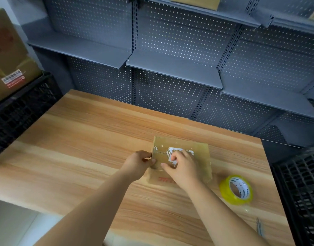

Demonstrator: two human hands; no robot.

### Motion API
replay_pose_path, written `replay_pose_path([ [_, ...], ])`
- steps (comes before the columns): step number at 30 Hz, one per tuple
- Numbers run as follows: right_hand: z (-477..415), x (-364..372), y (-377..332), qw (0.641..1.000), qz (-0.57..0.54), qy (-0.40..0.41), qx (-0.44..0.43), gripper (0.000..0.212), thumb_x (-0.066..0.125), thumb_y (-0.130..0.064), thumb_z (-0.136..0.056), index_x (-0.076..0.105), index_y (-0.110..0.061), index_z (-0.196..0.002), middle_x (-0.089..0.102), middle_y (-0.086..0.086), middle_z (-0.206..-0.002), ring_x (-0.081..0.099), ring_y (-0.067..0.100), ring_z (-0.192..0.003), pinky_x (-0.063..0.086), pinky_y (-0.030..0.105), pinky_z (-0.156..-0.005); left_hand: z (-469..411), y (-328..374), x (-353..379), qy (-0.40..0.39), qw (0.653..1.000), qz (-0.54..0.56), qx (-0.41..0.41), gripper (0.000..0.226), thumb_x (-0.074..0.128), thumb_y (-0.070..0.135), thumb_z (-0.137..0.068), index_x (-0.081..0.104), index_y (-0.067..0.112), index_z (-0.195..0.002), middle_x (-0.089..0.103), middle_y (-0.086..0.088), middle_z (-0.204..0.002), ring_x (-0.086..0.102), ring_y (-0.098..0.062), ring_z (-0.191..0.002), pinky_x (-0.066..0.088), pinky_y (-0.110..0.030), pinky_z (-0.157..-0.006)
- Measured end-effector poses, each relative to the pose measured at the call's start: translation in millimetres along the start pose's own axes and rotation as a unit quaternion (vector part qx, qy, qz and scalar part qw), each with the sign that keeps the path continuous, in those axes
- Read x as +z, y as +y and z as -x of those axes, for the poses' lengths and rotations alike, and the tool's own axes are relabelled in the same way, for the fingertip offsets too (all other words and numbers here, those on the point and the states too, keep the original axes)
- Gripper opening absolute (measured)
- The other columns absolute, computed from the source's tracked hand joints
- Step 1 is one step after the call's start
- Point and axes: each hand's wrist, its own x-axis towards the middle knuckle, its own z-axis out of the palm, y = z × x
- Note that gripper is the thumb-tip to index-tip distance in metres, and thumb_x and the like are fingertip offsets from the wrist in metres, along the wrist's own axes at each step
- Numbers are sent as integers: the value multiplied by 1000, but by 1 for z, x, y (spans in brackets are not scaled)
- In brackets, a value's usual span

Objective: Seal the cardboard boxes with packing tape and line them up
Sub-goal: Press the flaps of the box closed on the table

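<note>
A small cardboard box (200,157) with red print on its near side stands on the wooden table (81,148), right of centre. Torn white label scraps and glossy tape run along its top seam. My left hand (137,166) grips the box's left edge, fingers curled round it. My right hand (182,166) rests on the top with fingers bent, pressing on the seam; it hides part of the label. A roll of yellow packing tape (237,189) lies on the table to the right of the box, a loose clear end trailing toward me.
Grey pegboard shelving (170,66) stands behind the table. Black plastic crates sit at the left (23,110) and right (301,189); larger cardboard boxes (9,59) rest on the left crate. A metal tool, maybe scissors (260,228), lies near the table's right front edge.
</note>
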Motion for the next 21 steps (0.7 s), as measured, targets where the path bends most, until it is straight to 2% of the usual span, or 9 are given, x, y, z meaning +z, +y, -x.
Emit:
replay_pose_path([
  [2,-4,-2,-2,999,23,-10,23,34,59,-67,-79,49,-35,-89,50,-17,-97,49,7,-92,42,27,-76,-3,0,-3,-26,999,40,-4,26,59,33,-95,69,29,-119,69,10,-105,61,-9,-89,45,-23,-77],
  [4,-5,-2,-4,999,29,-4,44,37,58,-68,-78,49,-34,-90,50,-17,-98,50,8,-94,39,27,-75,-3,-6,-2,-51,991,119,-27,35,62,37,-93,63,35,-128,71,13,-101,63,-5,-89,51,-26,-88],
  [6,-5,0,-7,997,54,5,52,41,56,-71,-77,47,-33,-91,49,-16,-98,50,11,-98,37,28,-79,-3,-9,3,-57,987,144,-39,45,65,37,-90,58,34,-134,71,11,-105,64,-5,-96,50,-35,-98],
  [9,-3,6,-13,994,81,18,69,44,55,-73,-76,42,-34,-91,44,-14,-98,47,13,-106,32,30,-86,-9,-7,7,-33,994,106,-24,47,64,32,-88,58,28,-134,63,9,-125,64,-13,-105,50,-40,-99],
  [12,-2,10,-14,992,91,30,79,43,53,-73,-76,40,-35,-91,48,-13,-104,46,15,-111,33,33,-88,-10,-4,5,-27,993,110,-25,44,65,28,-88,60,27,-132,62,9,-125,64,-13,-103,50,-37,-99],
  [15,-3,9,-14,992,81,19,91,42,53,-74,-76,40,-36,-92,47,-14,-104,46,14,-112,33,34,-89,-3,-10,5,-25,972,226,-61,45,74,27,-85,62,23,-129,68,11,-113,67,-8,-99,51,-37,-99],
  [18,-3,9,-18,992,59,13,111,41,52,-73,-77,42,-38,-95,42,-16,-103,43,13,-114,30,34,-89,4,-14,10,-27,965,253,-63,28,70,42,-84,72,31,-110,73,12,-107,66,-6,-104,49,-34,-101],
  [19,-2,10,-19,992,59,17,114,40,51,-73,-77,42,-39,-97,41,-17,-103,42,12,-115,30,34,-89,6,-14,12,-25,967,247,-62,26,67,44,-86,74,33,-108,73,12,-106,65,-4,-102,49,-29,-98],
  [21,-1,14,-20,990,65,34,119,41,51,-72,-77,43,-39,-98,42,-17,-103,41,12,-114,29,33,-87,7,-8,12,-9,980,194,-50,15,61,37,-92,75,39,-97,74,11,-93,62,-3,-84,47,-18,-78],
])
